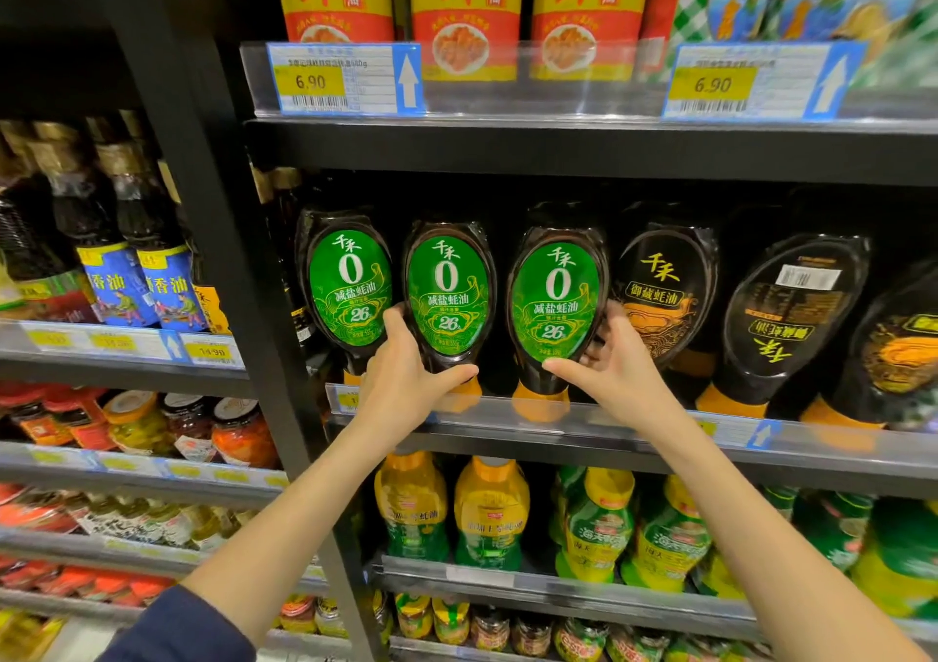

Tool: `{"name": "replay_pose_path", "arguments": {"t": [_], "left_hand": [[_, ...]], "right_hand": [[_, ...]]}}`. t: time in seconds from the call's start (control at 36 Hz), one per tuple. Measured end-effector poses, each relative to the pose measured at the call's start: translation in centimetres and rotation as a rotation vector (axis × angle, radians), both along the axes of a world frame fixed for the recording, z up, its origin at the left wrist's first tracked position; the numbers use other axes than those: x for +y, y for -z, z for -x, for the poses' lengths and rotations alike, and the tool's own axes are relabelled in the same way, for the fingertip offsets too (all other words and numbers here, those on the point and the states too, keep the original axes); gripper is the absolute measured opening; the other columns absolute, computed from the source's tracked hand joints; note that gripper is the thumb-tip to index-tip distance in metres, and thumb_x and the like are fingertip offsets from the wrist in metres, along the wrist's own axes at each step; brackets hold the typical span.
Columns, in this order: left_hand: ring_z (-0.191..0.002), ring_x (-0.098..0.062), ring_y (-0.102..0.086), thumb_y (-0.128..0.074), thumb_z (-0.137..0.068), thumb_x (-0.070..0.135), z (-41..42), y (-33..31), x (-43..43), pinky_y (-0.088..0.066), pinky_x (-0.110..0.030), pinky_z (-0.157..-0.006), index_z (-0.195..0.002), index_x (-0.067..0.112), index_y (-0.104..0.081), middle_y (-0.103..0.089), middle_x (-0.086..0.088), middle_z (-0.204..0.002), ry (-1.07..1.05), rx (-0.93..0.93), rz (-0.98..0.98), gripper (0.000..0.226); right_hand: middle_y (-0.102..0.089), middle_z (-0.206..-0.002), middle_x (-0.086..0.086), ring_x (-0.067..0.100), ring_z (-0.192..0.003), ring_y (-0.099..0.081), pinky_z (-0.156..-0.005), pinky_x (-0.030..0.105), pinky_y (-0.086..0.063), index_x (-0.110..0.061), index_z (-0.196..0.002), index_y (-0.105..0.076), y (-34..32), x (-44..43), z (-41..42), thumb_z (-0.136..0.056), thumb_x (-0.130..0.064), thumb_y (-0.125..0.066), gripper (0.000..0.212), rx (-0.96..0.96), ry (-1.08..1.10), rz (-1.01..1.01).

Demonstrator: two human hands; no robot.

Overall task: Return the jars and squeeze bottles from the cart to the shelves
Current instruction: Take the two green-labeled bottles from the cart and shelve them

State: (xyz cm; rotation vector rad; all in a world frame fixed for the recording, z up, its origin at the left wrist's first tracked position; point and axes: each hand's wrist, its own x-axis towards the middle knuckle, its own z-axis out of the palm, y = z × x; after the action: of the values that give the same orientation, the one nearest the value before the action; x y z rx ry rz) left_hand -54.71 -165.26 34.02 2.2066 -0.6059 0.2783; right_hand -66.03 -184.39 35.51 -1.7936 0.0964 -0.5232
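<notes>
Here, from the head camera, both bare arms reach up to the middle shelf (634, 438) of a black store rack. Three dark squeeze bottles with green oval labels stand in a row on it, cap down, their orange caps behind the shelf's clear front rail.

The left hand (406, 382) grips the middle green bottle (446, 296) low on its body. Its fingers curl round the bottle's left side and its thumb lies across the front just above the cap. The right hand (616, 362) grips the right green bottle (556, 301) the same way, with the thumb across the lower front and the fingers wrapped round its right side, between it and the black-label bottle (665, 296) next to it. Whether either held bottle's cap rests on the shelf I cannot tell, as the rail blurs it.

The left green bottle (350, 280) stands free just beside the left hand's fingers. Further right, more black-label bottles lean at a tilt, one of them turned back to front (792, 316).

On the shelf above stand red and yellow packs (464, 11), with price tags (345, 80) reading 6.90 clipped on the rail. The shelf below holds yellow-capped bottles (490, 509). In the bay to the left are dark bottles with blue labels (157, 280), and jars (238, 428) one shelf down. A dark blue sleeve (177, 631) shows on the left arm at the lower edge
</notes>
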Motion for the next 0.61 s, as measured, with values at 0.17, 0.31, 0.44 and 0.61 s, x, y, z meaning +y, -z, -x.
{"name": "replay_pose_path", "arguments": {"t": [0.17,0.31,0.44,0.61], "left_hand": [[-0.099,-0.031,-0.062,-0.080,-0.066,0.043,1.0,-0.3,-0.1,-0.053,-0.046,-0.078,-0.126,0.005,-0.029,-0.063,-0.011,-0.109,-0.029,-0.017,0.015,0.088],[-0.101,-0.032,-0.062,-0.078,-0.068,0.044,1.5,-0.4,-0.1,-0.053,-0.044,-0.078,-0.130,0.005,-0.028,-0.062,-0.011,-0.114,-0.038,-0.028,0.009,0.089],[-0.108,-0.031,-0.058,-0.078,-0.069,0.042,1.7,-0.5,0.0,-0.051,-0.046,-0.086,-0.134,0.007,-0.025,-0.059,-0.009,-0.122,-0.004,0.002,0.035,0.090],[-0.115,-0.027,-0.056,-0.078,-0.071,0.037,1.7,-0.2,0.5,-0.049,-0.045,-0.094,-0.141,0.009,-0.023,-0.054,-0.009,-0.130,0.036,0.043,0.091,0.093]], "right_hand": [[-0.050,-0.122,-0.002,0.003,-0.109,-0.055,-0.086,0.009,-0.050,-0.012,-0.133,-0.030,0.0,0.0,0.1,-0.077,0.008,-0.067,0.070,0.011,0.005,0.029],[-0.051,-0.122,-0.004,0.007,-0.111,-0.054,-0.086,0.006,-0.048,-0.010,-0.139,-0.027,-0.1,0.2,0.3,-0.078,0.003,-0.069,0.075,0.030,0.043,0.089],[-0.058,-0.110,0.000,0.013,-0.103,-0.060,-0.079,0.011,-0.052,-0.007,-0.132,-0.039,-0.6,0.4,0.5,-0.072,-0.004,-0.077,0.071,0.032,0.145,0.170],[-0.061,-0.107,0.001,0.009,-0.097,-0.059,-0.070,0.001,-0.048,-0.002,-0.125,-0.047,-1.0,0.8,0.9,-0.069,-0.008,-0.080,0.066,0.013,0.235,0.265]]}}
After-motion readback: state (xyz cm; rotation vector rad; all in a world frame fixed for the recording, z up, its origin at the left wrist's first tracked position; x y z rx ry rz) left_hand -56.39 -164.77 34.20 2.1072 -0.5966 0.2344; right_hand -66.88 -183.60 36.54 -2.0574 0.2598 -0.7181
